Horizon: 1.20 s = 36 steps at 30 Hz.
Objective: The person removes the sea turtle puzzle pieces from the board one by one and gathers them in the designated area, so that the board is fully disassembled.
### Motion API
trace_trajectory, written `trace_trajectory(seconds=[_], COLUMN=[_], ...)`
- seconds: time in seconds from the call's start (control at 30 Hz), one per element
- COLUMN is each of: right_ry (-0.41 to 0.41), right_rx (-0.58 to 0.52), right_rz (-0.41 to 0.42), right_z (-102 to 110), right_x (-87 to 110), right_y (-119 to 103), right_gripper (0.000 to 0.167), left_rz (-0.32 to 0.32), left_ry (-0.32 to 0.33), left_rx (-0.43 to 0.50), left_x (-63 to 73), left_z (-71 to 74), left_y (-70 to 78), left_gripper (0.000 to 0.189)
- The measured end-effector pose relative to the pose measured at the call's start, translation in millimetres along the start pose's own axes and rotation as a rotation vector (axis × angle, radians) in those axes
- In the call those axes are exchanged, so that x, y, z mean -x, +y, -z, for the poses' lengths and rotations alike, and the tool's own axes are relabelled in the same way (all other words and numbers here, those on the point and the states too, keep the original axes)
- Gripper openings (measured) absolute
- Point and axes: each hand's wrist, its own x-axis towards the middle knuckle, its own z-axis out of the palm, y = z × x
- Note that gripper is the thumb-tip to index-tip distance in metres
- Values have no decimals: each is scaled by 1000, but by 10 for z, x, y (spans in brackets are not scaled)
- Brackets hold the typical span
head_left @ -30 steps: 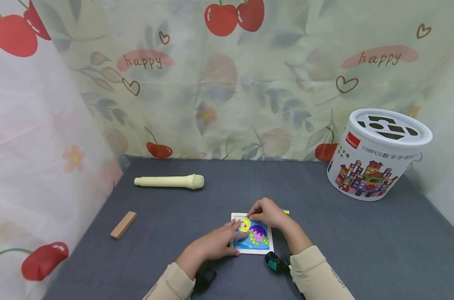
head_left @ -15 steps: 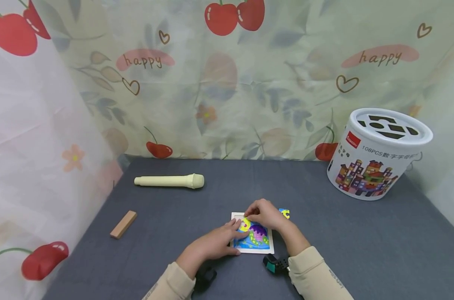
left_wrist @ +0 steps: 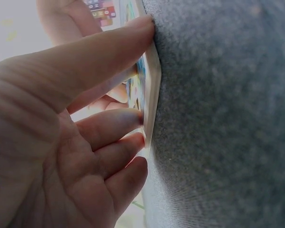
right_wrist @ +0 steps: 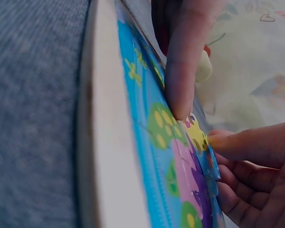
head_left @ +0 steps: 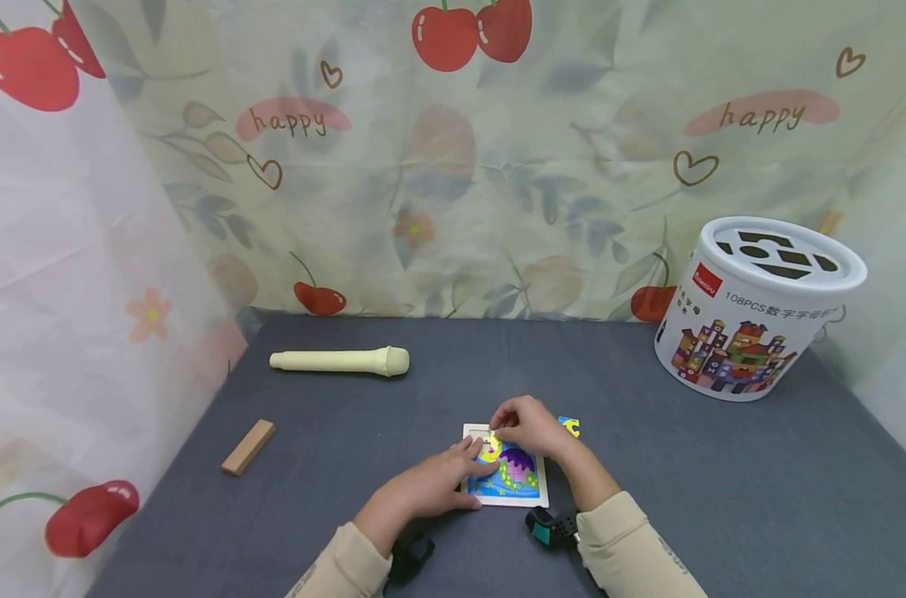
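Observation:
A small jigsaw puzzle point(head_left: 521, 475) with a blue, yellow and purple picture lies in a pale wooden frame point(head_left: 508, 502). My left hand point(head_left: 439, 483) rests on its left side, fingers spread over the picture and thumb point(left_wrist: 128, 40) at the frame's edge. At the top of the picture, my right hand point(head_left: 531, 425) pinches a puzzle piece point(right_wrist: 211, 161) between thumb and fingers; the right wrist view shows it at the picture's far edge, next to a yellow face. A pale bare patch shows in the frame's upper left. Another piece point(head_left: 569, 426) lies loose behind the right hand.
A cream toy microphone point(head_left: 340, 361) lies at the back left, and a wooden block point(head_left: 247, 447) nearer the left edge. At the back right stands a white tub point(head_left: 751, 320) with shape holes in its lid. Printed cloth point(head_left: 453, 208) hangs behind the dark table.
The right hand has shifted slightly left along the puzzle's top, uncovering more of the loose piece behind it. The left hand stays in place.

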Motion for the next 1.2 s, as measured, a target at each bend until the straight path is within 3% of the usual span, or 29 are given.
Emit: trace_trajectory(seconds=[0.23,0.57,0.87,1.2], right_ry=[-7,-94,-119,-142], right_rx=[-27,-148,-229,-251], right_rz=[2,44,-25,-44], right_z=[54,123,97,196], right_x=[11,26,0,53], right_y=[38,85,126,211], right_gripper=[6,7,11,14], left_rz=[-6,4,14,11], left_ry=[17,5,-24,-19], left_rx=[-15,-10,-5,2], left_x=[11,15,-4,12], left_z=[-1,-6,0,11], left_y=[18,17,26,26], left_gripper=[53,53,54,54])
